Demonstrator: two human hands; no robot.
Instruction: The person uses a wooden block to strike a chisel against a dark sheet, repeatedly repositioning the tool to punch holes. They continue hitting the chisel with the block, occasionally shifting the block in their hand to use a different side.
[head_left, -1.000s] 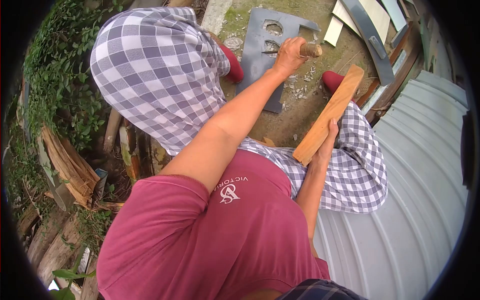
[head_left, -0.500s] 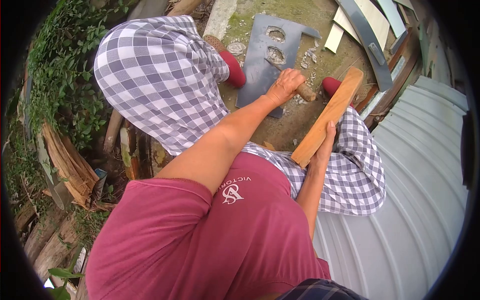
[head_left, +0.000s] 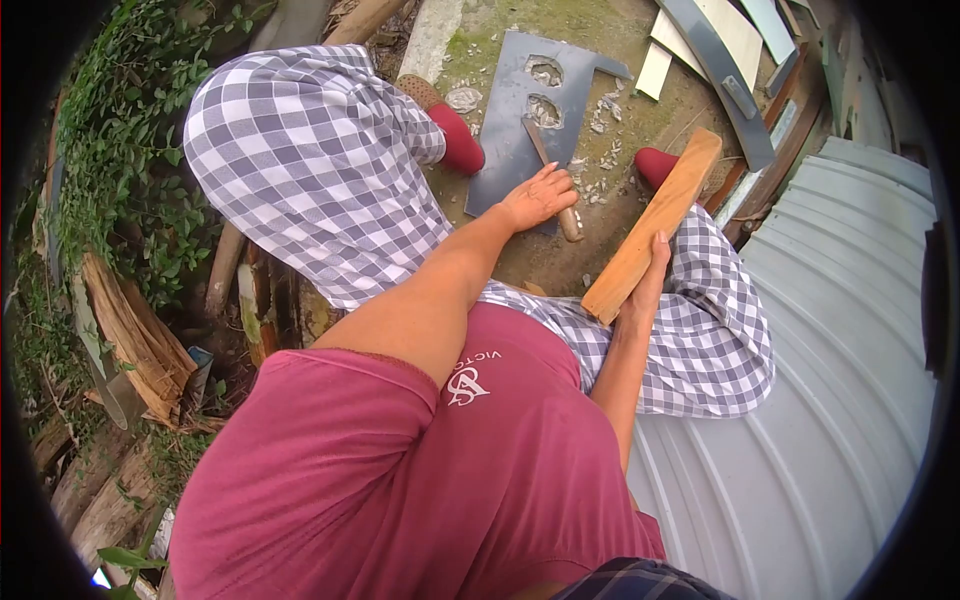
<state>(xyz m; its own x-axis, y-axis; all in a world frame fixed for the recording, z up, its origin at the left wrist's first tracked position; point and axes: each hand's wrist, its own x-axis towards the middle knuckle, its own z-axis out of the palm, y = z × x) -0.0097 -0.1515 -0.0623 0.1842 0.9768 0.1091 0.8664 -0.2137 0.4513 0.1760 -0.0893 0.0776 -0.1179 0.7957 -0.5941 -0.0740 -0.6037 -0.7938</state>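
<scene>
My left hand (head_left: 540, 197) is closed around the wooden handle of a chisel (head_left: 536, 140). The blade points away from me, its tip at the edge of the nearer ragged hole in a dark grey sheet (head_left: 500, 155) lying on the ground. A second, similar hole is farther up the sheet. In my right hand (head_left: 648, 275) is a thick wooden block (head_left: 660, 225), gripped near its lower end and raised at a slant above my right leg. It is apart from the chisel.
Broken chips (head_left: 603, 115) litter the ground beside the sheet. Grey and cream strips (head_left: 715, 40) lie at the upper right. Corrugated metal sheeting (head_left: 790, 400) is on my right. Split logs (head_left: 140, 340) and leafy plants (head_left: 130, 150) are on my left. My feet, in red socks, flank the sheet.
My left hand has shifted left and nearer to me, and the chisel has swung so its blade points more directly away. The wooden block has barely moved.
</scene>
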